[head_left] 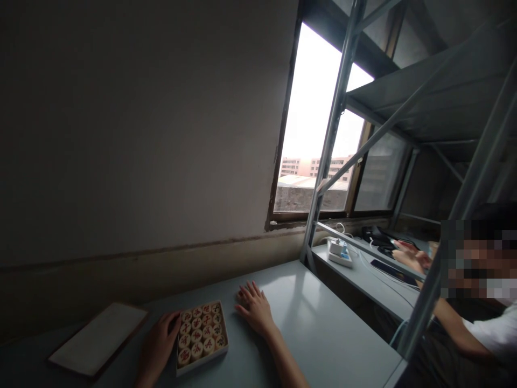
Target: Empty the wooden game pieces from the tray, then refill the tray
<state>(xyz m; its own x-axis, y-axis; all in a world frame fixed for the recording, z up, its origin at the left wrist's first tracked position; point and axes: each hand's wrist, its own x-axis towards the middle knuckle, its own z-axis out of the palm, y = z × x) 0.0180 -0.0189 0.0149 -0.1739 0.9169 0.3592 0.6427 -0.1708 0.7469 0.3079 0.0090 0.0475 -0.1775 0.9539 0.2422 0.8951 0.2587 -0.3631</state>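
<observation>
left hand [163, 333] at left edge of box [204, 361], can't tell if gripping | right hand [256, 311] fingers spread, apart | box on worktop [323, 326] between hands, holding round pieces [196, 335]

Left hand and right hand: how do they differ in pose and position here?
Fingers: the left hand has its fingers bent together; the right hand has its fingers spread, palm down.
Position: the left hand is at the left edge of the open box of xiangqi pieces; the right hand is apart from it, on its other side.
Shared: both are bare.
</observation>
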